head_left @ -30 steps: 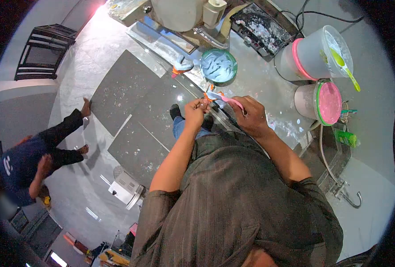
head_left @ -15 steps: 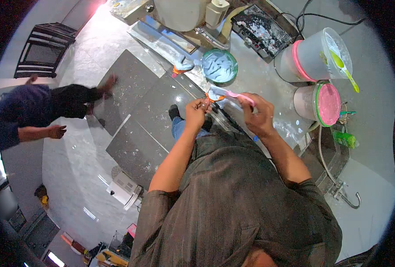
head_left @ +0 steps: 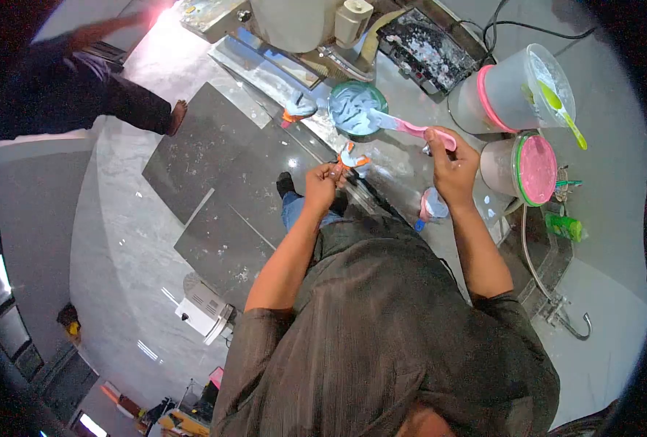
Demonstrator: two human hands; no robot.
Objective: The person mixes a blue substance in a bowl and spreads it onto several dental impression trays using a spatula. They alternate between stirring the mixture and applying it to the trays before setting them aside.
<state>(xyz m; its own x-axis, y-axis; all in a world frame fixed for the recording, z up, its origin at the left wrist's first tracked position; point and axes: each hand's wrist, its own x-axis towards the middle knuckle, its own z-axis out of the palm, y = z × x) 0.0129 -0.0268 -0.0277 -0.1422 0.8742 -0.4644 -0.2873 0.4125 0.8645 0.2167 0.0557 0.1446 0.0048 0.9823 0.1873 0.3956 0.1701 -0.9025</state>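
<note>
My left hand (head_left: 322, 183) is closed on a small orange tray (head_left: 360, 159), apparently a dental impression tray, with pale blue paste (head_left: 348, 156) on it. My right hand (head_left: 454, 169) grips the pink handle of a spatula (head_left: 418, 130). The spatula's paste-coated blade reaches over the right rim of a green mixing bowl (head_left: 386, 109), which holds thick pale blue paste (head_left: 354, 104). Left of the bowl, at the counter's edge, lies another orange tray (head_left: 289, 117) filled with similar paste. A tray with pale paste and a blue handle (head_left: 419, 225) lies below my right hand.
On the right stand a clear bucket (head_left: 513, 87) with a lime green scoop (head_left: 562, 115) and a pink-lidded tub (head_left: 536, 169). A paste-spattered black box (head_left: 429, 52) sits at the back. Another person (head_left: 61, 95) stands at the far left. A tap (head_left: 563, 317) is at lower right.
My right hand has moved right, drawing the spatula from the held tray to the bowl. The blue-handled tray now shows. The other person has moved up the view.
</note>
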